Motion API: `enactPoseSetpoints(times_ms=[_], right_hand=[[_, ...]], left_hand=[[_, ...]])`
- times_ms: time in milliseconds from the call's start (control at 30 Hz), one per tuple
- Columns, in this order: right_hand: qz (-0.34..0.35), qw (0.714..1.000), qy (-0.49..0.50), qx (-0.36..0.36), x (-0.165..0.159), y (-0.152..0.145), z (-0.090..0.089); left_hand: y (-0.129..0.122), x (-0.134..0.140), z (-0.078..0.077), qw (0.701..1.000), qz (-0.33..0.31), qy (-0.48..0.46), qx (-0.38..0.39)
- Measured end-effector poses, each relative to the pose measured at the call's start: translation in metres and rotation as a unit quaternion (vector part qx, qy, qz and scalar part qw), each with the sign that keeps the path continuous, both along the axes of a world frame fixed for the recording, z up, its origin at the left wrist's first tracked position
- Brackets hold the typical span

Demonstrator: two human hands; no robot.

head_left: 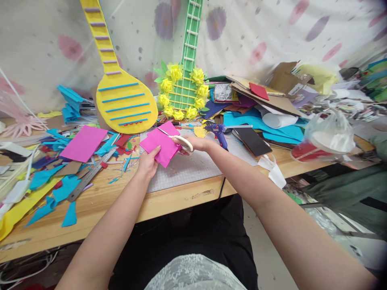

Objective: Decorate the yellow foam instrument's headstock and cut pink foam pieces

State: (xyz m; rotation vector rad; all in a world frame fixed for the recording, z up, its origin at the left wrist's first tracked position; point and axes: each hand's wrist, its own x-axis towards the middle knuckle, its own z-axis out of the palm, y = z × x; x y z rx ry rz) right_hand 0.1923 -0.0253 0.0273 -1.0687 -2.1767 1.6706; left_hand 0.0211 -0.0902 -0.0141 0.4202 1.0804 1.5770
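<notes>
Some pink paper (164, 150) is sitting over the grey mat (195, 173), the left hand (148, 164) pinching its near-left edge, the right hand (194, 143) gripping scissors (185, 143) whose blades are pointing leftward across it.

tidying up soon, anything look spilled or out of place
Blue scraps lie strewn on the left of the table, around a slanted ruler. By the phone, what looks like a white mask hangs over the edge.

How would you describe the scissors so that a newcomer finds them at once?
On the table, find the grey mat. Over it, the right hand holds the scissors against pink paper. Their pale handle sets them apart from this paper and the purple glue gun nearby.
</notes>
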Motion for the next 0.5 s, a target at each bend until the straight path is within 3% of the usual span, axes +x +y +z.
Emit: enactPoseSetpoints(times_ms=[200, 500], right_hand=[[-0.005, 0.999, 0.034, -0.024, 0.0006, 0.0057, -0.0089], [-0.018, 0.999, 0.032, -0.008, 0.0060, 0.0003, -0.0028]], left_hand=[[0.0008, -0.0001, 0.0002, 1.000, -0.002, -0.001, 0.000], [0.0009, -0.0017, -0.0008, 1.000, 0.000, 0.000, -0.007]])
